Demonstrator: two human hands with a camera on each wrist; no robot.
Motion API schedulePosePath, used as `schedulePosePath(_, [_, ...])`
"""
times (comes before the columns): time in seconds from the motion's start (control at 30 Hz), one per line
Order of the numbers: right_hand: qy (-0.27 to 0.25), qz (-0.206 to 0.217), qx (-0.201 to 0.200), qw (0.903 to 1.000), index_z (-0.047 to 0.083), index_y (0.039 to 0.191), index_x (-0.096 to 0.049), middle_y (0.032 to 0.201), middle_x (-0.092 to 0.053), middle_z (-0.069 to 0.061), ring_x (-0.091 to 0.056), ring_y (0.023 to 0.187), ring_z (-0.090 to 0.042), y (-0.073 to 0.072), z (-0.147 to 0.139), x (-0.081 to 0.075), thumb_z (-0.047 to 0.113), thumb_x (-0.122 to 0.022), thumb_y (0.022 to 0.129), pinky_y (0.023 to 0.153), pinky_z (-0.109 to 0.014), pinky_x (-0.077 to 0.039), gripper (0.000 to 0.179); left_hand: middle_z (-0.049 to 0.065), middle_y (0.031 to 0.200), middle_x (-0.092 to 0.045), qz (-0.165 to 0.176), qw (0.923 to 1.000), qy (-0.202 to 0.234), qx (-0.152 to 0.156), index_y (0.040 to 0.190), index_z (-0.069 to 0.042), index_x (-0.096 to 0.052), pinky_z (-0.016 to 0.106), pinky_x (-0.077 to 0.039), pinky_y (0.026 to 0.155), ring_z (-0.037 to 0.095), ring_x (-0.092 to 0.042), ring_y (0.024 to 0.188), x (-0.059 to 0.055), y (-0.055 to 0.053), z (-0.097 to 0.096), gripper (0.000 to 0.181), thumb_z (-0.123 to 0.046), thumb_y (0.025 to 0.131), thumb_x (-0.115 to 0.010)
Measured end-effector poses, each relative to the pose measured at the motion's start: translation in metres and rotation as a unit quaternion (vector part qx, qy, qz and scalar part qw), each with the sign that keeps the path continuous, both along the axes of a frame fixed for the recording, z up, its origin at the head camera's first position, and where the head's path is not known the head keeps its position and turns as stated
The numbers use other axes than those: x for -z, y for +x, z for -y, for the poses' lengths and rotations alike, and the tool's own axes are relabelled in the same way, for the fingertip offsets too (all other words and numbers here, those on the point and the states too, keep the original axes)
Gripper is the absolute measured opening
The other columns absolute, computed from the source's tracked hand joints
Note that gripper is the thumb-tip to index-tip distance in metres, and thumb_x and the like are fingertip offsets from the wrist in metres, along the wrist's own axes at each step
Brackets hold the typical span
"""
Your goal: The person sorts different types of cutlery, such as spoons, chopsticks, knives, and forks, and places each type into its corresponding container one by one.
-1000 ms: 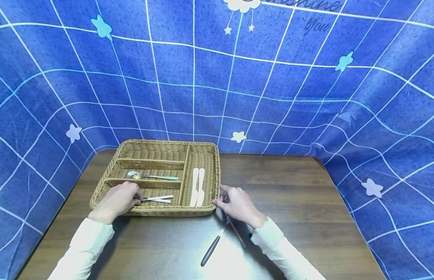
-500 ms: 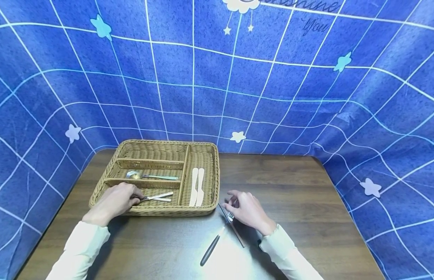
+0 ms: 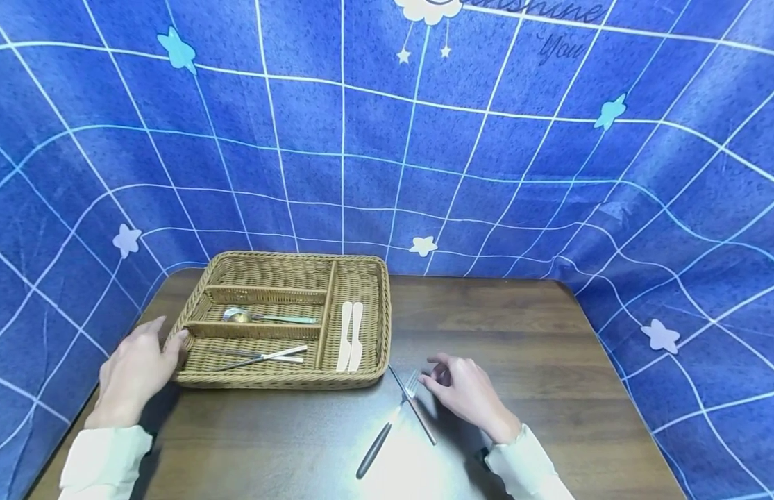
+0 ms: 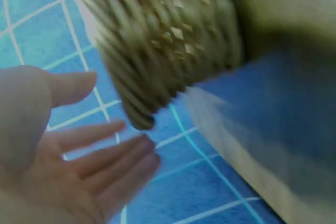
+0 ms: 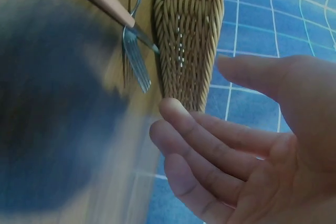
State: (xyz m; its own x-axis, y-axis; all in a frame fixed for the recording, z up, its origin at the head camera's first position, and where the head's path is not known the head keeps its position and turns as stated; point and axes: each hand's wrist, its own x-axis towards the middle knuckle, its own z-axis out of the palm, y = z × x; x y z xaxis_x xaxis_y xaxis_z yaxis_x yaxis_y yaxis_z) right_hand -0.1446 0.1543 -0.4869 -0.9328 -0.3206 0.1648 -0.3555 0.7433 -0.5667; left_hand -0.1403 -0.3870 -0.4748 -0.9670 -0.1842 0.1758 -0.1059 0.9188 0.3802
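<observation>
My left hand (image 3: 135, 368) is at the left end of the wicker tray (image 3: 280, 381), its fingers stretched out and its thumb near the rim. In the left wrist view nothing lies between the thumb and fingers. Two slim sticks with white ends (image 3: 280, 354) lie crossed in the tray's front compartment. My right hand (image 3: 468, 392), fingers loosely bent and holding nothing, hovers beside the tines of a black-handled fork (image 3: 375, 450) on the table. Across the fork lies a thin stick with a pinkish-brown handle (image 3: 422, 421) and a metal tip, its upper end by the tray's front right corner.
Spoons (image 3: 239, 316) lie in the tray's middle compartment. Two pale knives (image 3: 345, 337) stand side by side in the right compartment. Behind the wooden table (image 3: 486, 312) hangs a blue curtain (image 3: 387, 139) with white grid lines and stars.
My left hand has let go of the white-ended sticks and moved left to the tray's end. My right hand has drawn back from the tray corner, to the right and toward me.
</observation>
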Motion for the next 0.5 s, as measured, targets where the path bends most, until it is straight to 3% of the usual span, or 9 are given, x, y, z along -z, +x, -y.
schedulePosePath(0.07, [0.011,0.002,0.002,0.9999,0.006,0.113,-0.078,0.077,-0.069,0.014,-0.055,0.064,0.005,0.005,-0.004,0.0,0.024,-0.083,0.094,0.062,-0.026,-0.049,0.027,0.046,0.141,-0.051,0.036,0.9992,-0.001,-0.017,0.15,0.013,-0.047,0.078,-0.047,0.082,0.072,-0.052,0.118,0.004,0.003,0.007,0.066,-0.042,0.114,-0.044])
schedulePosePath(0.13, [0.027,0.002,0.002,0.9996,0.008,0.108,-0.079,0.075,-0.067,0.015,-0.055,0.063,0.005,0.012,-0.008,-0.001,0.025,-0.084,0.093,0.06,-0.026,-0.049,0.023,0.048,0.134,-0.054,0.047,0.9988,0.001,-0.014,0.146,0.014,-0.051,0.076,-0.048,0.076,0.074,-0.055,0.111,0.008,0.005,0.01,0.061,-0.037,0.114,-0.043])
schedulePosePath(0.3, [0.074,0.006,-0.012,0.9972,0.014,0.096,-0.077,0.071,-0.066,0.016,-0.055,0.061,0.002,0.03,-0.01,0.003,0.031,-0.087,0.089,0.055,-0.028,-0.048,0.021,0.048,0.119,-0.061,0.012,0.9999,-0.005,0.007,0.132,0.016,-0.061,0.075,-0.048,0.072,0.073,-0.06,0.101,0.015,0.006,0.008,0.041,-0.017,0.111,-0.052])
schedulePosePath(0.5, [0.098,0.003,-0.02,0.995,0.016,0.091,-0.074,0.068,-0.063,0.016,-0.054,0.06,-0.001,0.043,-0.004,0.017,0.043,-0.092,0.081,0.054,-0.03,-0.047,0.035,0.049,0.115,-0.061,0.002,0.9999,-0.013,0.005,0.128,0.016,-0.062,0.074,-0.048,0.072,0.073,-0.06,0.097,0.017,0.006,0.007,0.038,-0.015,0.11,-0.051])
